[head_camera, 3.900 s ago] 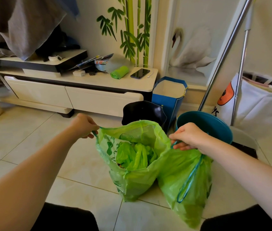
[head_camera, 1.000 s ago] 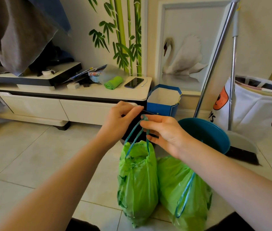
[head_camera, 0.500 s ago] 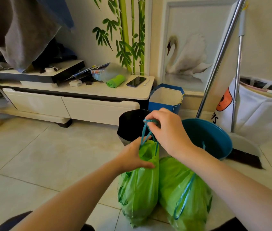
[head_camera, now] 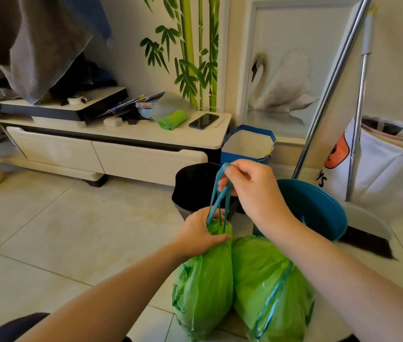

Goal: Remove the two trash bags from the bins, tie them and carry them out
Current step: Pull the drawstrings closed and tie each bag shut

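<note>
Pale glossy floor tiles (head_camera: 77, 233) run under everything, and I take the black bin (head_camera: 195, 186) as my landmark. Just in front of it, both green bags are out and on the floor. A second ago my hands worked side by side at the cord above the left bag (head_camera: 205, 275); now my left hand (head_camera: 201, 234) has dropped to grip its gathered neck while my right hand (head_camera: 250, 187) pinches the blue drawstring (head_camera: 220, 193) and pulls it taut upward. I judge the mouth is cinched and only the knot remains. The right bag (head_camera: 264, 280), right of the first and touching it, lies shut with its cord loop slack down its side. Both are thin, crinkled, slightly translucent film, bulging softly; the cord is a flat plastic ribbon. Right of the black bin stands a teal bin (head_camera: 319, 208), smooth and round.
</note>
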### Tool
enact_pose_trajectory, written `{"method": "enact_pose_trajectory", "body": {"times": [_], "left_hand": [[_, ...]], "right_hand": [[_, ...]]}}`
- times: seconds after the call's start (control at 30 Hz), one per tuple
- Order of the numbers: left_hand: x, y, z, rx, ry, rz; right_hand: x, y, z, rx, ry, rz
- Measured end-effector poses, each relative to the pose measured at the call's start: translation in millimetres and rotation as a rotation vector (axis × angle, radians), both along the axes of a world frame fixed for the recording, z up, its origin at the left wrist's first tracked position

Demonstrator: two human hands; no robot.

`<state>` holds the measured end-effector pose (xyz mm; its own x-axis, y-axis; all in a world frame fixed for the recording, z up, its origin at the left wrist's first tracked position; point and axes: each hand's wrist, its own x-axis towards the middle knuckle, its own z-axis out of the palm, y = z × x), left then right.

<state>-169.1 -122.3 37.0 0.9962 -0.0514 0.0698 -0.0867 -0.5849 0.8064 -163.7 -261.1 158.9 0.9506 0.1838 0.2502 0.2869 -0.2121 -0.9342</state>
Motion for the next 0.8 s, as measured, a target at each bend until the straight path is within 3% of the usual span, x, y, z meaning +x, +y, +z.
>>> {"method": "enact_pose_trajectory", "body": {"times": [0.13, 0.47, 0.7, 0.8], "left_hand": [[-1.3, 4.5, -0.4, 0.141, 0.092, -0.055], [-7.0, 17.4, -4.1, 0.560, 0.088, -0.191], [-8.1, 25.3, 1.5, 0.625, 0.150, -0.232], [-10.7, 30.5, 6.8, 0.525, 0.261, -0.223]], "right_hand": [[0.2, -2.2, 8.2, 0.240, 0.202, 0.015], [-4.4, 0.5, 16.9, 0.184, 0.094, 0.008], [-11.6, 4.8, 12.3, -0.058, -0.157, 0.056], [-11.9, 4.3, 15.9, -0.056, -0.159, 0.071]]}}
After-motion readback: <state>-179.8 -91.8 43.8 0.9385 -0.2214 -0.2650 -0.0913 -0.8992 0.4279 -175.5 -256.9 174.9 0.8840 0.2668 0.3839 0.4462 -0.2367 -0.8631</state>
